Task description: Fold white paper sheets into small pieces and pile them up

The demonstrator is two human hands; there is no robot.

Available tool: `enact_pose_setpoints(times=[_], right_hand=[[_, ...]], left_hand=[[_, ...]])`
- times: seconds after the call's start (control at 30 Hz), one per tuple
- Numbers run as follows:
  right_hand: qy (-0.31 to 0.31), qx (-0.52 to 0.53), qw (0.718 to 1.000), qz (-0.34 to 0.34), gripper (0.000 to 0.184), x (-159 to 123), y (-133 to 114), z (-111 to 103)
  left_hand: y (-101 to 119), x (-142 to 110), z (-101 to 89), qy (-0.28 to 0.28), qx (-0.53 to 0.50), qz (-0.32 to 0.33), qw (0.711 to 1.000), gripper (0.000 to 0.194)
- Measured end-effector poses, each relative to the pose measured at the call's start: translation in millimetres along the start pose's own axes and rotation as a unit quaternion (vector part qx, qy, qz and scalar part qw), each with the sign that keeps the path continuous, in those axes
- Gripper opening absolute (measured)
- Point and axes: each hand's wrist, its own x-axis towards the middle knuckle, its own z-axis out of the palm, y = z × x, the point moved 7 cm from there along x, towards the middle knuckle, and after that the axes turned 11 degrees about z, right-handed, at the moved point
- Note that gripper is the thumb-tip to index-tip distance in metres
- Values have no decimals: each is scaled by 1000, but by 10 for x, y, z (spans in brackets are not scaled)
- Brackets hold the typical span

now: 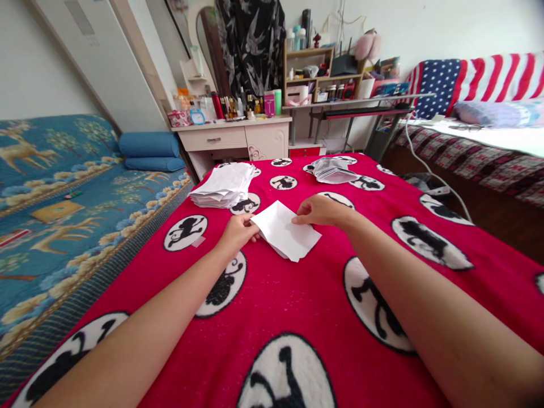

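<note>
Over the red blanket, both my hands hold one folded sheet of white paper. My left hand pinches its left corner between thumb and fingers. At the upper right edge, my right hand grips the paper with thumb and fingertips. The sheet looks layered, with a loose flap along its lower edge. Behind my left hand lies a thick, uneven stack of white papers. Farther off to the right rests a smaller pile of folded papers, greyish in tone.
The red blanket with black-and-white oval figures covers the surface before me. A small pale scrap lies left of my hand. A blue patterned sofa stands left, a cream dresser behind, and a bed at right.
</note>
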Motion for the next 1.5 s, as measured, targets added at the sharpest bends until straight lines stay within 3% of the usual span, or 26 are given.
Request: enact_pose_setpoints(times=[0.1,0.2,0.33,0.47,0.6,0.7,0.87,1.03,1.2,1.33,1.43,1.5], right_hand=[[53,1,999,-12,19,29,-40,78],[68,-2,998,-11,16,56,-45,178],[8,58,997,-41,21,33,-113,268],[-23,99,995,-19,14,32,-101,301],[-23,154,988,12,14,93,-17,328],[-55,241,969,22,17,121,40,354],[-134,381,914,41,32,93,111,374],[-181,429,885,29,40,35,88,363],[-172,451,875,39,37,12,61,351],[-163,480,862,31,22,35,84,341],[-161,525,836,-22,32,46,61,294],[-143,518,839,-86,50,32,-8,241]], left_hand=[[13,-7,-20,19,-59,-7,998,24],[12,-10,-67,53,-84,-11,995,43],[-3,18,-77,48,-10,21,999,45],[-82,50,-11,-2,-45,36,998,58],[-122,66,-47,2,-57,44,997,56],[-117,68,-87,22,-65,54,996,55],[-83,72,-124,47,-66,69,994,53],[43,71,-242,100,-32,138,985,45],[83,60,-307,126,-24,172,977,40],[49,58,-296,134,-92,144,976,43],[3,59,-233,121,-185,76,972,49],[-32,53,-148,83,-232,13,969,56]])
